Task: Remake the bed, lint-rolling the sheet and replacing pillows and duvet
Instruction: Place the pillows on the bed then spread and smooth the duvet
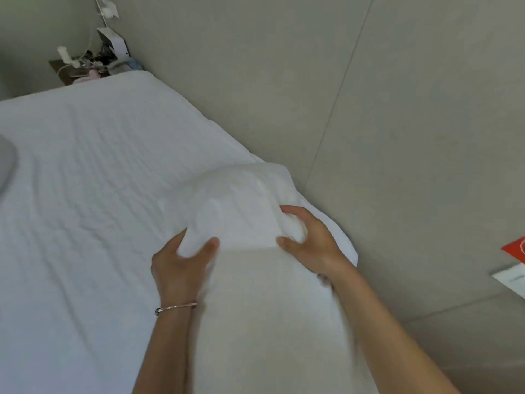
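A white pillow [241,211] is held over the right side of the bed, close to the wall. My left hand [181,265], with a thin bracelet on the wrist, grips its near left part, thumb on top. My right hand [308,240] grips its right part, fingers curled into the fabric. Below the hands the pillow runs down toward me and is blurred. The white fitted sheet [85,194] covers the mattress and shows long wrinkles. No duvet or lint roller is in view.
A beige panelled wall [369,109] runs along the bed's right side. A cluttered bedside table [85,66] with cables and small boxes stands at the far corner. A grey rounded object [5,163] lies at the left edge. A red and white item [515,260] is at the right edge.
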### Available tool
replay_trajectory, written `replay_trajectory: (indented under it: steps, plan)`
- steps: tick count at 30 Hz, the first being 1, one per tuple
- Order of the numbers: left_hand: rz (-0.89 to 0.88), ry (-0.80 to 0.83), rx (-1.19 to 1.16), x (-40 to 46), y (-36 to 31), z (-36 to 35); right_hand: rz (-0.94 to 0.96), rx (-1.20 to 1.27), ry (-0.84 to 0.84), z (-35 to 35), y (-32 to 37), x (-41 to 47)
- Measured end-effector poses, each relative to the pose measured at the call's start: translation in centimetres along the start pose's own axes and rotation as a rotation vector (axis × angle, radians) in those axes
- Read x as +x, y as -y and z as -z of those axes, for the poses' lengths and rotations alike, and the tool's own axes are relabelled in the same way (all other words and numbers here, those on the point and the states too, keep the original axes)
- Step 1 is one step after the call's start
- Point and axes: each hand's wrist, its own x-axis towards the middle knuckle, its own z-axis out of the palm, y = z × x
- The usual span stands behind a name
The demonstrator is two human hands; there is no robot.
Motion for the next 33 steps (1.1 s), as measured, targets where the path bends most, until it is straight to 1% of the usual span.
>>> replay_trajectory:
  steps: [3,7,10,12,14,15,16,17,18,19,20,22,24,26,28,31,32,33]
  plan:
    - [-0.012,-0.081,-0.037,3.5,-2.5,-5.2,0.051,0.005,0.056,2.9,-0.3,7.7]
    - [-0.046,-0.168,-0.071,7.6,-5.7,-10.5,0.183,0.019,0.075,5.5,-0.5,16.5]
    - [-0.026,-0.252,-0.093,10.6,-5.5,-14.3,0.23,-0.017,0.094,6.4,-1.7,22.6]
    - [0.014,-0.281,-0.069,12.6,-3.5,-17.0,0.226,-0.071,0.097,6.0,-4.0,26.4]
    - [0.098,-0.219,0.082,14.2,0.3,-20.0,0.171,-0.17,0.149,5.1,-7.6,29.9]
    - [0.181,-0.131,0.186,14.5,2.5,-21.4,0.126,-0.238,0.209,4.5,-9.9,31.3]
    - [0.296,-0.03,0.282,14.3,4.5,-22.6,0.061,-0.306,0.288,3.8,-12.0,32.3]
    - [0.426,0.037,0.36,13.9,6.3,-23.6,-0.029,-0.358,0.371,3.2,-14.0,32.8]
    - [0.531,0.057,0.409,13.3,7.6,-24.4,-0.126,-0.372,0.436,2.7,-15.7,32.8]
    - [0.593,0.034,0.442,12.7,8.5,-24.9,-0.208,-0.34,0.459,2.2,-17.3,32.5]
    - [0.616,-0.008,0.466,12.3,9.2,-25.2,-0.258,-0.281,0.441,1.8,-18.6,32.2]
    - [0.652,-0.054,0.445,11.9,10.0,-25.5,-0.295,-0.18,0.369,1.0,-20.0,31.8]
    - [0.695,-0.026,0.324,12.1,10.3,-25.4,-0.267,-0.099,0.344,0.4,-20.0,31.8]
    - [0.644,0.009,0.252,13.2,9.7,-25.8,-0.22,0.012,0.344,0.2,-19.1,32.3]
    - [0.502,0.008,0.178,14.9,8.3,-26.2,-0.126,0.01,0.308,0.8,-18.1,32.8]
    - [0.267,-0.049,0.138,15.3,8.3,-26.5,0.027,-0.194,0.175,1.8,-18.6,31.8]
    - [0.243,-0.059,0.173,14.7,9.2,-26.4,0.02,-0.293,0.174,1.8,-19.1,30.9]
    - [0.269,-0.067,0.235,14.0,10.5,-26.3,-0.016,-0.391,0.214,1.5,-19.7,30.1]
